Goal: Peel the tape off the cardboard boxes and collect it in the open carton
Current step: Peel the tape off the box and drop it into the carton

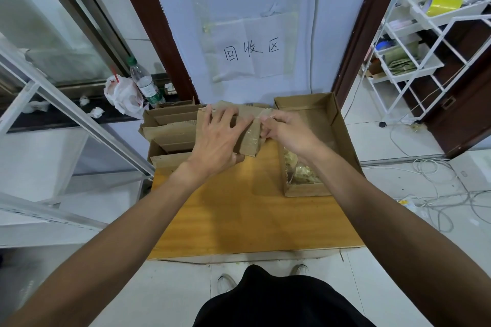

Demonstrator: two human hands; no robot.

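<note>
A flattened cardboard box lies at the far middle of the wooden table, with a strip of clear tape running across it. My left hand rests spread on top of the box, fingers straight, holding it down. My right hand is just right of it and pinches the tape at the box's right edge with curled fingers. The open carton stands at the right of the table, with crumpled peeled tape in its near end.
More flattened cardboard boxes are stacked at the table's far left. A plastic bottle and a white bag sit on a ledge behind them. A white wire rack stands at the right, cables on the floor.
</note>
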